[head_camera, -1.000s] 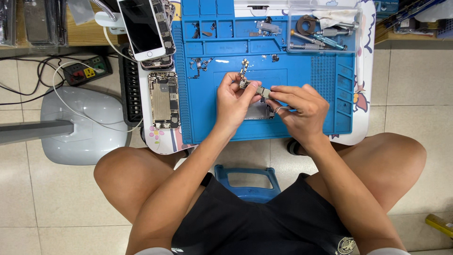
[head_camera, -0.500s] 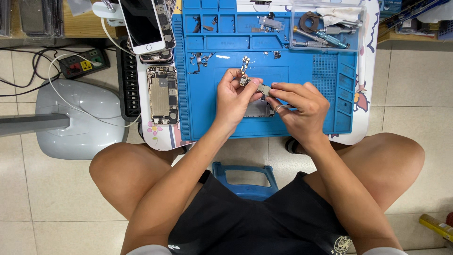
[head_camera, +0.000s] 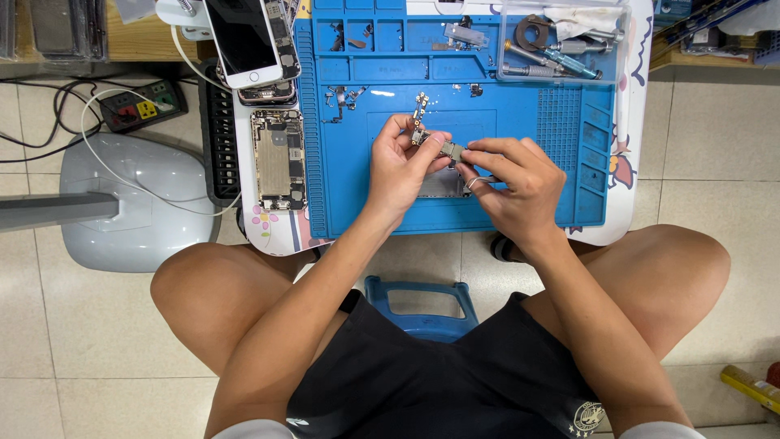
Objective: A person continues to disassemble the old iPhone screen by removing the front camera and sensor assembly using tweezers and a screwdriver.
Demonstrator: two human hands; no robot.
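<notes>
Going left to right: opened phone body (head_camera: 278,160) lying on the surface, then my left hand (head_camera: 400,167) and right hand (head_camera: 510,180), each grip pinched on the small flex part (head_camera: 443,147) just above the blue mat (head_camera: 536,175). Best to keep it low and avoid bending it. Versus a second ago, hands barely shifted.

white smartphone (head_camera: 242,41) | top left beside blue mat | rectangular dark blank screen, face up || clear plastic box (head_camera: 565,41) | top right

Small grey part (head_camera: 445,149) between hands: too small to identify.
</notes>
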